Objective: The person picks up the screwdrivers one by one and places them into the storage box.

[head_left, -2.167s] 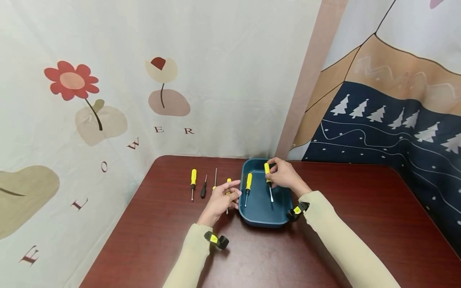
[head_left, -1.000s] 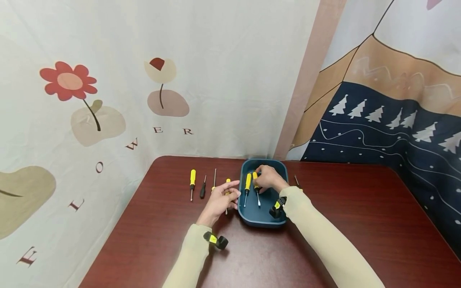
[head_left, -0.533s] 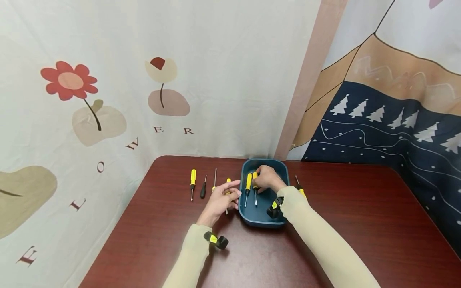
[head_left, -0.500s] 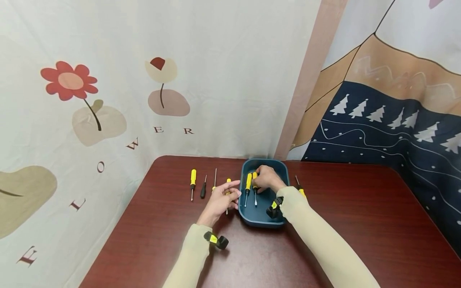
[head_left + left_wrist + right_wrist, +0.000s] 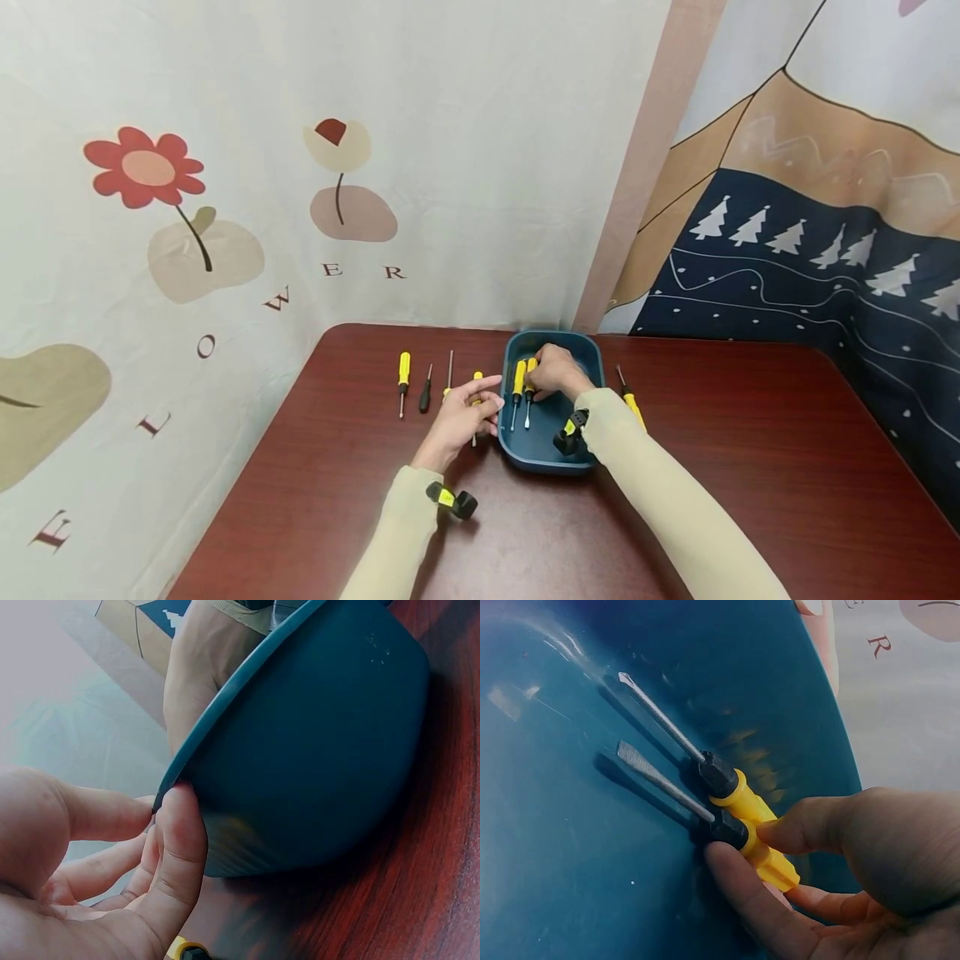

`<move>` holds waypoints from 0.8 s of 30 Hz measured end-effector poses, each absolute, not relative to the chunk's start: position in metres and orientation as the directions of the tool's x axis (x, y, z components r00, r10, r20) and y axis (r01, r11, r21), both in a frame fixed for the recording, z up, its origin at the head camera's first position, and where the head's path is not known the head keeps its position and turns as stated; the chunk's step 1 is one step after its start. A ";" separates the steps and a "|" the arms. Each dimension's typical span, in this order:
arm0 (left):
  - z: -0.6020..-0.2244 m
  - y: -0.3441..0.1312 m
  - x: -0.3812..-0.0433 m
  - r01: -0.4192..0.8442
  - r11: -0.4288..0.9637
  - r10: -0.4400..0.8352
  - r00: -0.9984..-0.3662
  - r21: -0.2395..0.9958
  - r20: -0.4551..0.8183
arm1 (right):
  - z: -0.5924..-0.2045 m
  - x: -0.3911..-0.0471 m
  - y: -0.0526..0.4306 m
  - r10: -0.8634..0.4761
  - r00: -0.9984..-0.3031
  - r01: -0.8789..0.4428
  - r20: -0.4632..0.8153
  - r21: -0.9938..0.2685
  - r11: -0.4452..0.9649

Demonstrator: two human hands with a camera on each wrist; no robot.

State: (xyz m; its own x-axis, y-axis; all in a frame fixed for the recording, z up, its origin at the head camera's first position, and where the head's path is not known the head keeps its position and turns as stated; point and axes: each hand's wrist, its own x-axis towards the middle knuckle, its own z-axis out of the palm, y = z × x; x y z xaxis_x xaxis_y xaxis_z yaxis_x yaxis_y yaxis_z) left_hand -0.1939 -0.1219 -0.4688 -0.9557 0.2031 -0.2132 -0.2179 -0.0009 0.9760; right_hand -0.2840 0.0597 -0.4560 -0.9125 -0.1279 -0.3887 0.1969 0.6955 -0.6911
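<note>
In the head view, a deep blue plastic tray [image 5: 540, 450] stands at the table's far side. My right hand [image 5: 553, 369] reaches inside it and pinches the yellow handle of a flat-blade screwdriver [image 5: 774, 868] between thumb and fingers. Close alongside lies a second yellow-handled screwdriver [image 5: 748, 801], its shaft nearly parallel to the first. Both tips point toward the tray's near end. My left hand [image 5: 453, 417] pinches the tray's left rim between thumb and a finger, as the left wrist view shows.
Left of the tray lie a yellow-handled screwdriver [image 5: 404, 371], a small black-handled screwdriver [image 5: 425, 398] and others partly hidden by my left hand. Another yellow screwdriver [image 5: 633, 408] lies right of the tray, partly behind my sleeve. A printed curtain [image 5: 480, 167] hangs behind the table.
My right hand has moved left and lowered the screwdriver into the tray, then closer beside the other one. The screwdriver right of the tray has come into view. My left hand stays put.
</note>
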 end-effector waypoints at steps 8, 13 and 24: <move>-0.473 -0.120 -0.194 -0.198 -0.008 0.175 -0.965 0.980 -0.194 | -0.454 -0.282 0.063 -0.164 -0.913 0.170 -0.373 -0.715 0.678; -0.473 -0.120 -0.193 -0.187 -0.013 0.183 -0.966 0.982 -0.181 | -0.454 -0.280 0.064 -0.181 -0.918 0.148 -0.352 -0.730 0.667; -0.471 -0.121 -0.192 -0.188 -0.014 0.187 -0.965 0.982 -0.182 | -0.446 -0.277 0.069 -0.200 -0.900 0.138 -0.388 -0.688 0.712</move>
State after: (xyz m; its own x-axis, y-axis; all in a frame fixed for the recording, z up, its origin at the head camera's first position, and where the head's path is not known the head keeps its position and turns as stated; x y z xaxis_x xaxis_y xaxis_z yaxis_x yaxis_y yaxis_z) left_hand -0.1925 -0.1207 -0.4710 -0.9653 0.1870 -0.1821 -0.1880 -0.0145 0.9821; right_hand -0.2771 0.0688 -0.4461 -0.8999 -0.1999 -0.3876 0.1381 0.7123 -0.6882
